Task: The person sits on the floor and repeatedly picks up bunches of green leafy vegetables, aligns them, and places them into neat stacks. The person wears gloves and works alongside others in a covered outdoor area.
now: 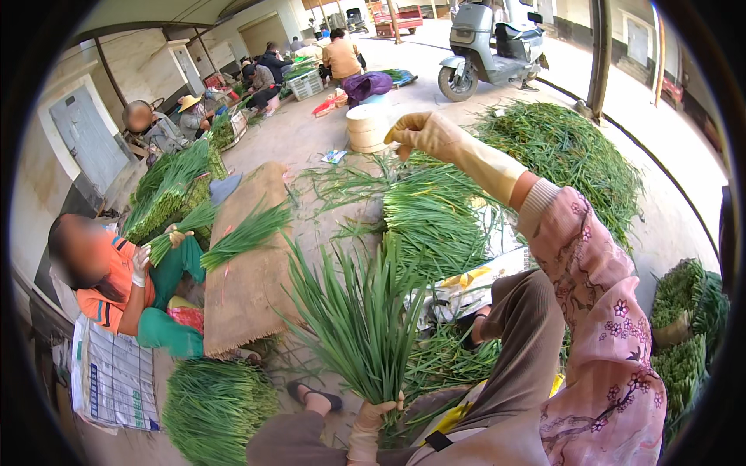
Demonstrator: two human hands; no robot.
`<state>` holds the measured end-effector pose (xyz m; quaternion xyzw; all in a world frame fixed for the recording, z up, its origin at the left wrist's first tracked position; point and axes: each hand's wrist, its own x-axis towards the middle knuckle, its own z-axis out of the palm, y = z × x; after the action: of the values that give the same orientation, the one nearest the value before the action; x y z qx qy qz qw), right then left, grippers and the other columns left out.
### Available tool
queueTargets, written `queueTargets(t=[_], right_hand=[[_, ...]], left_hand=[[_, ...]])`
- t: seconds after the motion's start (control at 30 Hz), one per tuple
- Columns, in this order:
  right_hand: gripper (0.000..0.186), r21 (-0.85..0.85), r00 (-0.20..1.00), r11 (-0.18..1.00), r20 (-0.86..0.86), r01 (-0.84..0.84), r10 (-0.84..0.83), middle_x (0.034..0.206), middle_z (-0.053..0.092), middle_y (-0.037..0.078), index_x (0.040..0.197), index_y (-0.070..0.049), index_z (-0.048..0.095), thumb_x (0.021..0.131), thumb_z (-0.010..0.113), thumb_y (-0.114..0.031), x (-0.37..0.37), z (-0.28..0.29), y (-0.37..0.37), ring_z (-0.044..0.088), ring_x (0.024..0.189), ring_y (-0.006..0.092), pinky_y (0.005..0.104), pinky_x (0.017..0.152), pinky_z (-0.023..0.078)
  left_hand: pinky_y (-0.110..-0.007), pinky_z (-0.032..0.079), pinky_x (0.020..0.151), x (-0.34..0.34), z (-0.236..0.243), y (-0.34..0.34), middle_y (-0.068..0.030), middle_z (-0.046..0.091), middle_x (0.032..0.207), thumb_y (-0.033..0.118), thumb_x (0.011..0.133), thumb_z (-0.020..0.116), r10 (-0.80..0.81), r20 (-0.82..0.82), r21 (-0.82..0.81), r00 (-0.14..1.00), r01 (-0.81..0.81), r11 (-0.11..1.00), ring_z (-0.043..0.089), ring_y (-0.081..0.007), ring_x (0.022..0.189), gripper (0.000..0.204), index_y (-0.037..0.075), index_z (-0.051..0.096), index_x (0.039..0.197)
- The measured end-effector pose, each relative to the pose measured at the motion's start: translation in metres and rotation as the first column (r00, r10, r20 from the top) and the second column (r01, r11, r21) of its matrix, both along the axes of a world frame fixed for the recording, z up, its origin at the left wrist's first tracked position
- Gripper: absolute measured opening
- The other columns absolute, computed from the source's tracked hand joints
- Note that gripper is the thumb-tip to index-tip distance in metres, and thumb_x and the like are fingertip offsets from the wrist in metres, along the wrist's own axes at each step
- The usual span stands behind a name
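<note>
Low in the middle, my left hand [377,412], in a pale glove, is wrapped round the base of a bunch of garlic chives [361,318]. Its long green leaves fan upward and away from me. My right hand [423,133], in a cream rubber glove, is raised far out ahead with the fingers curled in a pinch. Whatever may lie between those fingertips is too small to make out. Beneath my right forearm spreads a heap of loose garlic chives [431,213], partly on a white printed sack [466,287].
A person in orange [109,268] at the left handles chives beside a brown board [249,279] with a bundle on it. Behind my right hand stands a white bucket [367,130]. More chives [559,155] lie at the right, near a parked scooter [497,43]. Several people work farther back.
</note>
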<state>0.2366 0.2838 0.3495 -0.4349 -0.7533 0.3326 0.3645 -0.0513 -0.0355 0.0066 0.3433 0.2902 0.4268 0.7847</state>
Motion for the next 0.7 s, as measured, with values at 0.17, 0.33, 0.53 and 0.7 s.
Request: queueTargets(t=[0.17, 0.33, 0.53, 0.7], right_hand=[[0.041, -0.119, 0.939, 0.962, 0.215, -0.247, 0.268, 0.093, 0.066, 0.009, 0.106, -0.002, 0.063, 0.086, 0.063, -0.037, 0.014, -0.005, -0.016, 0.063, 0.081, 0.0145, 0.0292, 0.070, 0.050], [0.045, -0.256, 0.847, 0.848, 0.154, -0.464, 0.509, 0.095, 0.066, 0.009, 0.108, -0.001, 0.062, 0.084, 0.064, -0.040, 0.007, -0.037, -0.010, 0.063, 0.081, 0.0149, 0.0295, 0.068, 0.050], [0.052, -0.233, 0.740, 0.785, 0.265, -0.573, 0.619, 0.088, 0.064, 0.008, 0.111, -0.003, 0.061, 0.076, 0.072, -0.041, -0.029, -0.045, -0.026, 0.061, 0.079, 0.0181, 0.0327, 0.066, 0.049], [0.032, -0.288, 0.660, 0.822, 0.493, -0.491, 0.567, 0.075, 0.064, 0.008, 0.090, -0.006, 0.064, 0.076, 0.074, -0.032, -0.054, -0.050, -0.040, 0.061, 0.073, 0.0195, 0.0345, 0.063, 0.047]], left_hand=[[-0.030, 0.046, 0.066, -0.005, -0.002, -0.006, -0.0093, 0.061, 0.086, 0.017, 0.073, 0.071, 0.011, 0.079, -0.054, 0.997, -0.006, 0.999, 0.058, -0.0196, 0.074, 0.034, -0.002, 0.061, 0.099], [-0.031, 0.046, 0.065, -0.008, -0.009, -0.005, -0.0095, 0.060, 0.085, 0.016, 0.071, 0.071, -0.031, 0.118, -0.071, 0.993, 0.039, 0.997, 0.058, -0.0197, 0.073, 0.035, -0.003, 0.060, 0.098], [-0.032, 0.046, 0.064, -0.009, -0.007, -0.008, -0.0101, 0.060, 0.084, 0.016, 0.070, 0.073, -0.006, 0.122, -0.085, 0.992, 0.017, 0.996, 0.058, -0.0203, 0.071, 0.037, -0.003, 0.060, 0.098], [-0.032, 0.045, 0.062, -0.007, -0.012, -0.006, -0.0101, 0.060, 0.084, 0.017, 0.070, 0.073, -0.021, 0.112, -0.091, 0.994, 0.031, 0.995, 0.057, -0.0204, 0.071, 0.037, -0.002, 0.060, 0.098]])
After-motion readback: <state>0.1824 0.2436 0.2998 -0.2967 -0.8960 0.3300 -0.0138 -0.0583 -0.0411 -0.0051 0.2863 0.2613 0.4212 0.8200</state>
